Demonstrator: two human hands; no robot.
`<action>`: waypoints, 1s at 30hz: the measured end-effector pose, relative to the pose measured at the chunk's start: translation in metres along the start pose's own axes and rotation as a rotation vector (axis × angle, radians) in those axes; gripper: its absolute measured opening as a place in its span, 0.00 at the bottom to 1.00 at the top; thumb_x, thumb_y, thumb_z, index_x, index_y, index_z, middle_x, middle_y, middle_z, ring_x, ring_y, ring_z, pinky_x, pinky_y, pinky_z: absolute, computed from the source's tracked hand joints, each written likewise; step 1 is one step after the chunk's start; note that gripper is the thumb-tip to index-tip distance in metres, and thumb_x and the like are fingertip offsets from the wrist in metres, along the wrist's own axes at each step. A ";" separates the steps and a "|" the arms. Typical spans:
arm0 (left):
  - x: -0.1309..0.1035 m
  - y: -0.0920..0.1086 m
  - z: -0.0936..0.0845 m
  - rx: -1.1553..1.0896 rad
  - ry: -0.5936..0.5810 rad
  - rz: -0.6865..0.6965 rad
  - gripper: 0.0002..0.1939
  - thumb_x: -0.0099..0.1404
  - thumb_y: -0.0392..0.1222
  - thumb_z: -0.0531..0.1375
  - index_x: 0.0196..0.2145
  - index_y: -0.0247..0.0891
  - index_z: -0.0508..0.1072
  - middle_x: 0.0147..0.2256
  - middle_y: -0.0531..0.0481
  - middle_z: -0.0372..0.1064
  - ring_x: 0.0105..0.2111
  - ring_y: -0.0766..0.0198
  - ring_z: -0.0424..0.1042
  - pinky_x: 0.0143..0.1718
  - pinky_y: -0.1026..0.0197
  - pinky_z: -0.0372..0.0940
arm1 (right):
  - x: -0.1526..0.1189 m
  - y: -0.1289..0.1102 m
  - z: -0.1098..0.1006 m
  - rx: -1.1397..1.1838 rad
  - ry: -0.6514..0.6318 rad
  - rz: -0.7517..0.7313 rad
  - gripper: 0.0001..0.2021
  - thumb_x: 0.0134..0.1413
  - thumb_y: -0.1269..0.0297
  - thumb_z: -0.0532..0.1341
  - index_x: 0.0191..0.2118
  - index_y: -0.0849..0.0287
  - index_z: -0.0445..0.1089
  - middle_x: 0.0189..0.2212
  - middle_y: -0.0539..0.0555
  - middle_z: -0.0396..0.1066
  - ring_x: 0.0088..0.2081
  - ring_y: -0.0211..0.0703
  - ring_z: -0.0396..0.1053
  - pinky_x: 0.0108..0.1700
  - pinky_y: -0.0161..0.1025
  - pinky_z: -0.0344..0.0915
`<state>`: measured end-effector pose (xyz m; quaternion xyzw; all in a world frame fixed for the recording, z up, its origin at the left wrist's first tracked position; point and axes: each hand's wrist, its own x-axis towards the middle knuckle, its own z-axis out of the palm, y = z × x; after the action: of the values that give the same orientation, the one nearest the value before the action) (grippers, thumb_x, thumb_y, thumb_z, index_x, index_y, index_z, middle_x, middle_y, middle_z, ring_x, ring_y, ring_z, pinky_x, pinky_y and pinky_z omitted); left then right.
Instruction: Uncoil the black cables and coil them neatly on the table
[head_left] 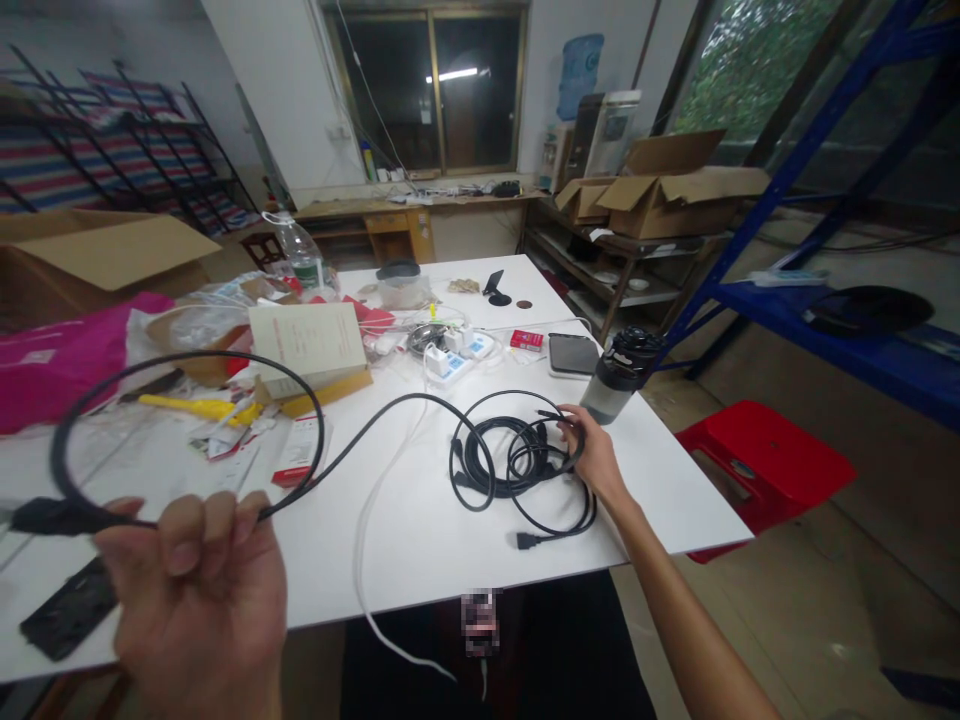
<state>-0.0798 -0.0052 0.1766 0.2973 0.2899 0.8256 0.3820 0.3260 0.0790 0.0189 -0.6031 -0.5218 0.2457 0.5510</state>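
Note:
Raised at the lower left, my left hand (199,590) has its fingers wrapped round a black cable (322,405), which loops above the hand. A black connector sticks out to the left of that hand. From the loop the cable runs right to a black coil (471,465) lying on the white table. My right hand (592,450) is at the coil's right side, fingers closed on a cable strand. A black plug (528,541) lies near the table's front edge, below the coil.
A black-lidded bottle (619,375) stands beside my right hand, with a tablet (574,354) behind it. White power strips (450,372), an open book (307,345) and a yellow tool (195,407) lie farther back. A red stool (772,460) is at the right.

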 end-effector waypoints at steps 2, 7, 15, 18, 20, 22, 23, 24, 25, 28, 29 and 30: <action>-0.003 -0.013 0.009 -0.008 -0.071 0.013 0.16 0.58 0.45 0.79 0.33 0.43 0.76 0.21 0.62 0.56 0.21 0.70 0.49 0.29 0.67 0.64 | 0.016 -0.010 -0.005 -0.006 -0.014 -0.017 0.22 0.57 0.46 0.68 0.49 0.57 0.79 0.40 0.58 0.80 0.33 0.46 0.71 0.40 0.45 0.70; -0.010 -0.047 0.012 0.065 -0.087 -0.032 0.15 0.61 0.46 0.78 0.39 0.41 0.78 0.28 0.57 0.71 0.27 0.68 0.65 0.33 0.64 0.67 | 0.061 -0.045 -0.016 0.072 -0.098 -0.034 0.27 0.54 0.41 0.70 0.49 0.59 0.79 0.32 0.53 0.77 0.27 0.41 0.68 0.30 0.40 0.68; 0.001 -0.059 0.009 0.093 0.032 -0.062 0.15 0.63 0.47 0.77 0.43 0.40 0.81 0.40 0.51 0.82 0.42 0.63 0.80 0.48 0.61 0.75 | 0.098 -0.138 -0.044 0.418 0.084 -0.233 0.18 0.57 0.53 0.74 0.49 0.56 0.78 0.35 0.49 0.74 0.20 0.29 0.53 0.17 0.32 0.49; 0.015 -0.050 -0.001 0.013 0.050 -0.107 0.11 0.67 0.45 0.74 0.44 0.41 0.81 0.47 0.50 0.82 0.51 0.62 0.80 0.56 0.59 0.75 | 0.090 -0.172 -0.068 0.522 0.207 -0.327 0.11 0.60 0.61 0.73 0.47 0.55 0.78 0.37 0.49 0.74 0.18 0.27 0.49 0.16 0.32 0.42; 0.026 -0.043 -0.011 -0.036 0.071 -0.147 0.07 0.73 0.44 0.69 0.46 0.43 0.81 0.49 0.52 0.82 0.54 0.64 0.79 0.57 0.61 0.75 | 0.079 -0.190 -0.088 0.553 0.288 -0.365 0.07 0.62 0.67 0.71 0.46 0.54 0.79 0.37 0.49 0.73 0.18 0.27 0.49 0.16 0.33 0.41; 0.036 -0.035 -0.022 -0.057 0.108 -0.155 0.06 0.78 0.46 0.63 0.46 0.44 0.80 0.50 0.56 0.82 0.54 0.66 0.79 0.55 0.63 0.76 | 0.066 -0.202 -0.108 0.538 0.365 -0.387 0.06 0.64 0.69 0.69 0.45 0.52 0.81 0.37 0.50 0.72 0.19 0.29 0.48 0.18 0.34 0.41; 0.040 -0.031 -0.028 -0.055 0.118 -0.149 0.07 0.79 0.47 0.62 0.46 0.45 0.80 0.50 0.58 0.82 0.54 0.67 0.79 0.55 0.63 0.77 | 0.059 -0.207 -0.117 0.513 0.398 -0.397 0.07 0.64 0.69 0.69 0.44 0.50 0.81 0.37 0.50 0.72 0.20 0.30 0.48 0.18 0.34 0.41; 0.043 -0.028 -0.033 -0.048 0.123 -0.135 0.08 0.79 0.48 0.61 0.46 0.46 0.79 0.50 0.60 0.82 0.54 0.67 0.79 0.54 0.63 0.77 | 0.053 -0.209 -0.126 0.476 0.429 -0.409 0.07 0.65 0.68 0.68 0.44 0.48 0.82 0.38 0.50 0.72 0.21 0.32 0.47 0.19 0.35 0.41; 0.045 -0.024 -0.037 -0.039 0.119 -0.123 0.07 0.78 0.48 0.62 0.46 0.47 0.79 0.50 0.61 0.82 0.54 0.68 0.79 0.54 0.63 0.77 | 0.048 -0.210 -0.135 0.430 0.453 -0.421 0.07 0.65 0.66 0.68 0.44 0.45 0.82 0.39 0.50 0.73 0.21 0.34 0.47 0.19 0.37 0.40; 0.050 -0.014 -0.044 -0.059 0.163 -0.087 0.06 0.78 0.49 0.63 0.43 0.47 0.79 0.48 0.64 0.83 0.53 0.70 0.79 0.50 0.65 0.78 | 0.036 -0.211 -0.155 0.292 0.494 -0.449 0.07 0.66 0.58 0.68 0.44 0.34 0.81 0.45 0.48 0.76 0.21 0.40 0.55 0.18 0.43 0.37; 0.050 -0.010 -0.045 -0.080 0.202 -0.080 0.08 0.78 0.49 0.62 0.42 0.47 0.79 0.46 0.64 0.83 0.52 0.71 0.79 0.48 0.65 0.78 | 0.033 -0.211 -0.159 0.265 0.500 -0.452 0.07 0.66 0.56 0.68 0.44 0.31 0.81 0.47 0.47 0.77 0.22 0.42 0.58 0.18 0.45 0.36; 0.050 -0.006 -0.045 -0.098 0.232 -0.088 0.09 0.78 0.49 0.62 0.41 0.46 0.79 0.45 0.64 0.83 0.50 0.71 0.79 0.47 0.65 0.79 | 0.031 -0.212 -0.161 0.252 0.507 -0.450 0.07 0.66 0.55 0.67 0.44 0.30 0.81 0.49 0.46 0.77 0.22 0.44 0.60 0.19 0.46 0.35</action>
<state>-0.1352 0.0269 0.1563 0.1679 0.3044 0.8500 0.3957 0.4004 0.0087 0.2665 -0.4422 -0.4539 0.0235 0.7732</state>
